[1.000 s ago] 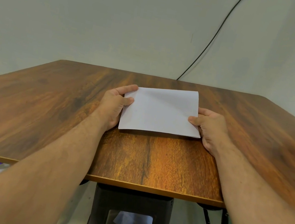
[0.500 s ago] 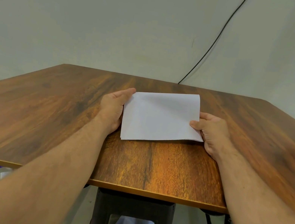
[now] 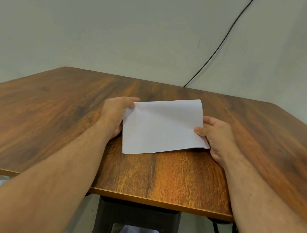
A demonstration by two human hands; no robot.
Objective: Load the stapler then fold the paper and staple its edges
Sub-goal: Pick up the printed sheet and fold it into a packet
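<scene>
The folded paper [image 3: 162,126] sits between the two hands on the wooden counter [image 3: 45,118], turned a little so its right edge lies farther away than its left. The left hand [image 3: 115,114] grips the paper's left edge, fingers curled over the far corner and the thumb hidden behind the sheet (so its exact hold cannot be made out). The right hand [image 3: 215,136] pinches the right edge, thumb on top of the sheet and fingers curled underneath. Near the right hand the layered edges lift slightly apart. Beyond the right hand a black cable [image 3: 220,46] runs down the wall.
</scene>
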